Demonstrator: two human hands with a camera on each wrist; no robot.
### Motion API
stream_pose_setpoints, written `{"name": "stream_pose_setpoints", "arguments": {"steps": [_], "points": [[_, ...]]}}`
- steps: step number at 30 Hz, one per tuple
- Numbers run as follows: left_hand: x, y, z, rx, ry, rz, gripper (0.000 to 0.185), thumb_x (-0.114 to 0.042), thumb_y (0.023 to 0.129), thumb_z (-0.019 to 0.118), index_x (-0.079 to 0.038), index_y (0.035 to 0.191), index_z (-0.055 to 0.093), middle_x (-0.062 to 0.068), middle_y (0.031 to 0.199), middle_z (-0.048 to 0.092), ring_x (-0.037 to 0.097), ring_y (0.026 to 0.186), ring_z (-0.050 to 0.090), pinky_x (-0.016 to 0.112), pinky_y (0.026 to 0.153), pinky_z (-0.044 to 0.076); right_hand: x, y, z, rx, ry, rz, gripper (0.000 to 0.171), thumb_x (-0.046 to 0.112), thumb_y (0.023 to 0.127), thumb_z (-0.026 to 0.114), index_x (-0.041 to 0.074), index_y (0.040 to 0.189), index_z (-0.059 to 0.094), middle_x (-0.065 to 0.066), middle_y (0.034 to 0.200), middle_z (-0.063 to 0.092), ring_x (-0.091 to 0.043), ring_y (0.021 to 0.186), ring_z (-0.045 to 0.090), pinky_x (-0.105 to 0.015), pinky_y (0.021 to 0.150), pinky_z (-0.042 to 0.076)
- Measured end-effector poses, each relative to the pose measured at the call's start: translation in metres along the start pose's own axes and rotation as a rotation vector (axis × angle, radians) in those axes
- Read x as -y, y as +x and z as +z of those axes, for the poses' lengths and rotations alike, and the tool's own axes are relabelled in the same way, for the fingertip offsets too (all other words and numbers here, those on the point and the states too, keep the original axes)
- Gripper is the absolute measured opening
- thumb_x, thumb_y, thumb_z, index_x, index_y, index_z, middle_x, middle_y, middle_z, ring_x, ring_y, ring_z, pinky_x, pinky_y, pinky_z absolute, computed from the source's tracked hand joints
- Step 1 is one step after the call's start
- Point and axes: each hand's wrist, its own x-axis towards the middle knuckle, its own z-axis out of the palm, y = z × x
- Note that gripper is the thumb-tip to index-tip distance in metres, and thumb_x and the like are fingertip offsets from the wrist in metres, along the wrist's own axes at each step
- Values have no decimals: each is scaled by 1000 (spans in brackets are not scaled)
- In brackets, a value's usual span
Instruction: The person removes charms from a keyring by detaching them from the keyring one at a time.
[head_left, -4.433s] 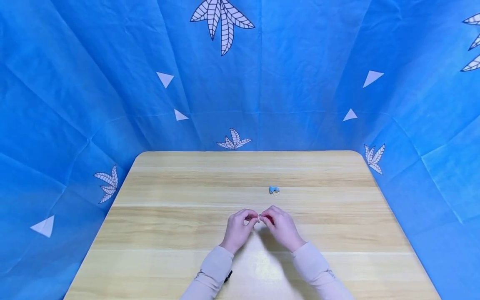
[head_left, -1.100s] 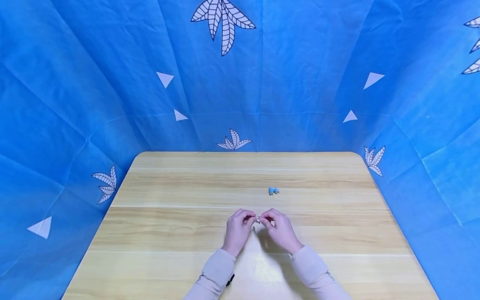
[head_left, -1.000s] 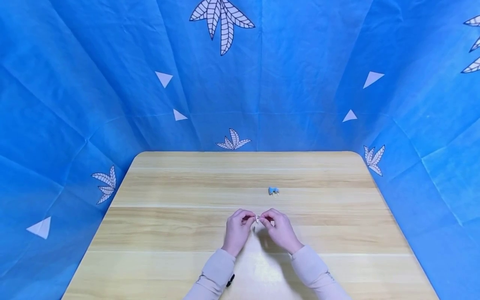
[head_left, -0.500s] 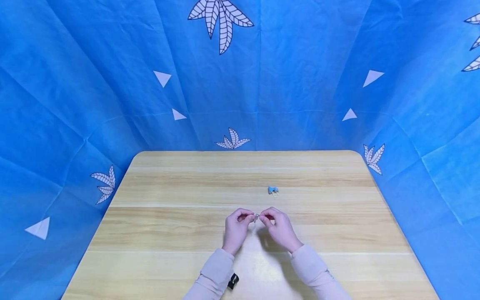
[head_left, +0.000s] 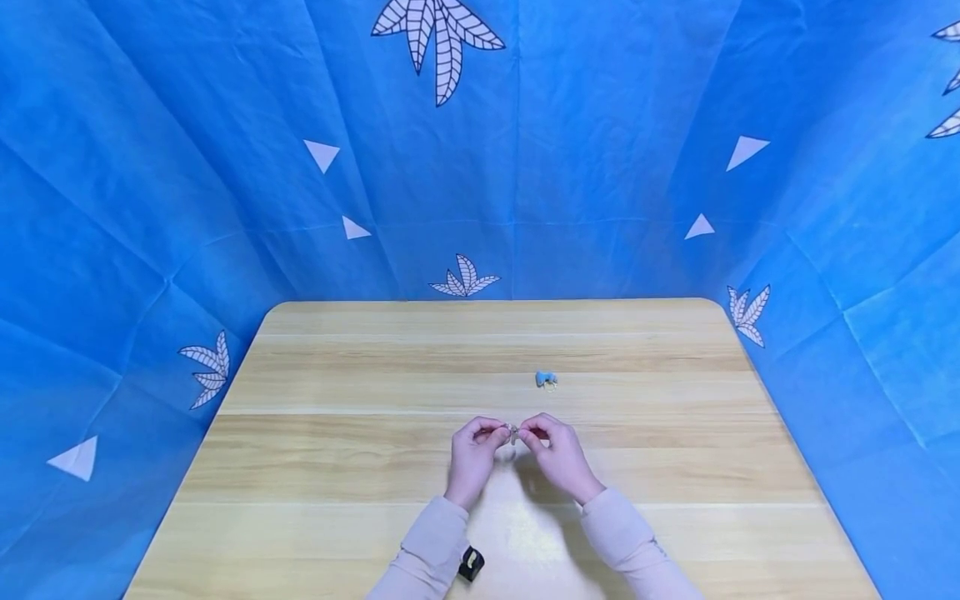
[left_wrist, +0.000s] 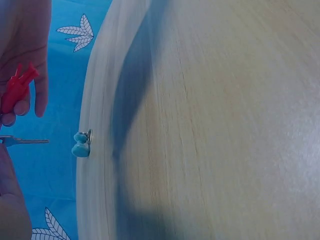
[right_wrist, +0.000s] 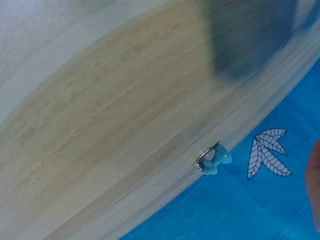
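Hands are seen brought together above the middle of a pale wooden bench [head_left: 315,467]; a small metal ring [head_left: 513,432] is pinched between the curled fingertips of the left hand [head_left: 474,454], and a small red piece [left_wrist: 16,90] is gripped in the right hand [head_left: 558,454], its fingers curled round it; the two hands are held just beside each other, fingertips nearly touching, with the ring between them; a small light-blue piece [head_left: 546,379] with a metal ring attached is left lying on the bench beyond the hands, near but apart from them; blue cloth [head_left: 150,167] printed with white leaves and triangles is hung behind and around the bench.
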Motion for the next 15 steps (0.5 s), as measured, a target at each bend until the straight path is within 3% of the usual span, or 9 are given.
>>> {"name": "stream_pose_setpoints", "arguments": {"steps": [8, 15], "points": [[22, 10, 1, -18, -65, -25, 17, -4, 80, 67, 6, 93, 62, 12, 87, 68, 11, 76, 66, 24, 76, 56, -2, 0, 0, 4, 32, 29, 5, 7, 83, 63, 10, 87, 66, 2, 84, 66, -13, 81, 61, -25, 79, 52], [25, 10, 5, -26, -107, -1, 18, -3, 80, 67, 8, 92, 60, 11, 86, 68, 9, 75, 66, 25, 76, 56, -3, 0, 0, -1, 65, 49, 6, 6, 83, 63, 10, 87, 65, 2, 83, 65, -11, 78, 60, -23, 77, 52]]}}
